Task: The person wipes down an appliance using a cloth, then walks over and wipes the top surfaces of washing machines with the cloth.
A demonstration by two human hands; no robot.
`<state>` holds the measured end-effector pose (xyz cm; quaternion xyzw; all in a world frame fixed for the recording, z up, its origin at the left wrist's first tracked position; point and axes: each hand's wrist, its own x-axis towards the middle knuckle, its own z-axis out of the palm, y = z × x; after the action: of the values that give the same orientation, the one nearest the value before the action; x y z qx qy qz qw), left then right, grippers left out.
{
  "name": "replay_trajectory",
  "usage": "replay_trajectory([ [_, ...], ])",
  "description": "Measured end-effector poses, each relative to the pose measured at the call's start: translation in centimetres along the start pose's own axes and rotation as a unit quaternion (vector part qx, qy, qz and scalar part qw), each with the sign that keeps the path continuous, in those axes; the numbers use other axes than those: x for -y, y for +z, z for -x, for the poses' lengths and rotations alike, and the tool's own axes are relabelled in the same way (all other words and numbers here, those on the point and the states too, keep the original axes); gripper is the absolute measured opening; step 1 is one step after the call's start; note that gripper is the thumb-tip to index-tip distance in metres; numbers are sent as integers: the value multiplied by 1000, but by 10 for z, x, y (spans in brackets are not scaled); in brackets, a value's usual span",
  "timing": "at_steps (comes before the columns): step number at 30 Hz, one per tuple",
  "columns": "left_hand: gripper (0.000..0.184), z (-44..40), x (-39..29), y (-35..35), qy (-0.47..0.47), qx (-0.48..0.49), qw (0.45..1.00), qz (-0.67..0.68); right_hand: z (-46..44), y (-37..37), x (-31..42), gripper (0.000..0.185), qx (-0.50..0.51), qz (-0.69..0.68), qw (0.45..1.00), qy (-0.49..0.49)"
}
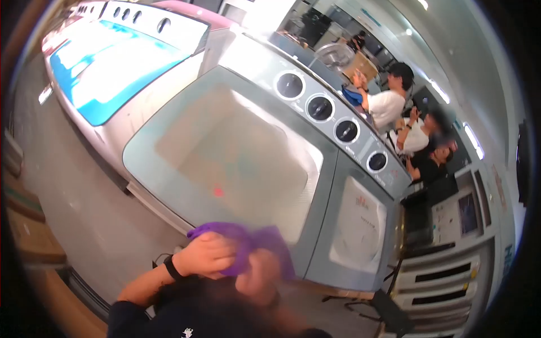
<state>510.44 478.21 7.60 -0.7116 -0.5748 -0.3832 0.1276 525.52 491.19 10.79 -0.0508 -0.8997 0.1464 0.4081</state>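
Note:
A purple cloth (283, 254) is bunched between my two hands, close to my body and above the front edge of a twin-tub washing machine (225, 84). My left hand (209, 253), with a black band at the wrist, has its fingers closed on the cloth's left part. Beside it, my right hand (260, 274) is curled on the cloth too, somewhat blurred by motion. The machine's large lid (242, 152) and smaller lid (358, 225) are both down, and a red spot shows on the large one.
Several dials (320, 108) line the machine's back panel. Another washer (118, 67) with a blue-edged top stands left. Beyond the panel are people in light tops (389, 104), a fan (334, 56) and a cardboard box (360, 66). White appliances (439, 276) stand right; cartons (34, 236) are at left.

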Motion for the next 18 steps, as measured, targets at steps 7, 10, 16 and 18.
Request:
replay_trajectory([
  [7,34,19,16,-17,-118,-195,973,33,-29,50,31,38,25,-52,998,-3],
  [10,33,11,7,-18,-139,-187,972,2,-30,46,29,42,10,-79,997,-1],
  [16,38,-39,-4,-27,-152,-37,988,5,-22,8,7,47,21,-79,995,50],
  [18,40,-64,-11,-22,-144,54,988,32,-7,-12,0,46,22,-35,994,100],
])
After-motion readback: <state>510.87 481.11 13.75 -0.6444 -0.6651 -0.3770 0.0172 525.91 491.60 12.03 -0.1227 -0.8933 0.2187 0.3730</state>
